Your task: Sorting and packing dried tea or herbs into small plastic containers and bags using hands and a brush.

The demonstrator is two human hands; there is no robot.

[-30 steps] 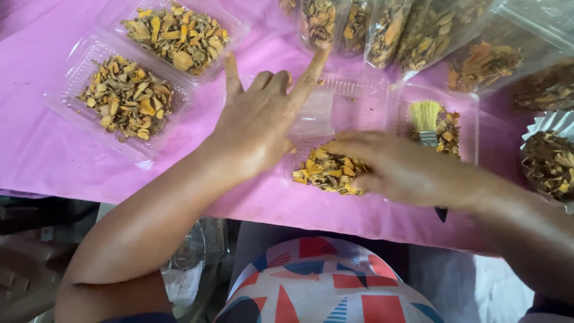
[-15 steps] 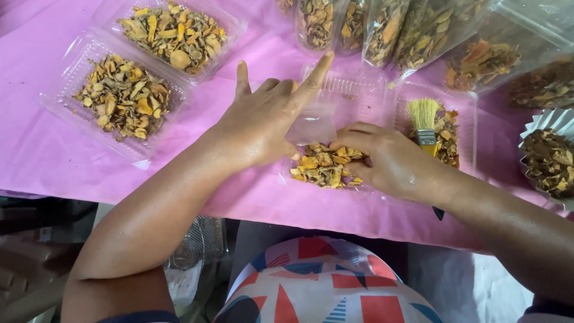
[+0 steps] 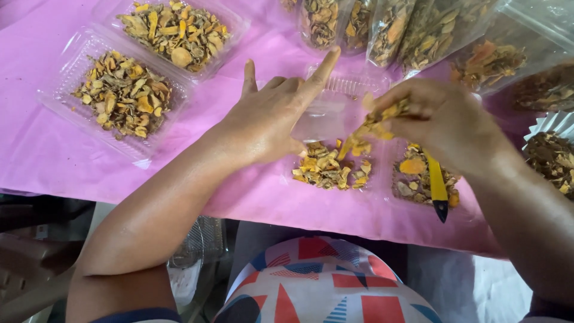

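Observation:
My left hand [image 3: 272, 116] rests flat on a clear plastic tray [image 3: 335, 110] in the middle of the pink cloth [image 3: 54, 155], its fingers spread and the forefinger pointing up. My right hand [image 3: 442, 122] is closed around a handful of dried yellow-orange slices [image 3: 373, 122], lifted a little above the tray, with a few pieces dropping. A small heap of the same dried slices [image 3: 329, 167] lies in the near end of that tray, just below both hands.
Two clear trays of dried slices [image 3: 122, 96] [image 3: 179, 30] sit at the left. Another tray [image 3: 424, 179] with a yellow-handled tool [image 3: 436, 188] lies under my right wrist. Clear bags of dried pieces [image 3: 418, 30] line the back. A white paper cup of dark bits [image 3: 553, 155] stands right.
My right hand has closed on slices from the heap in the tray and risen with them. My left hand has stayed on the tray.

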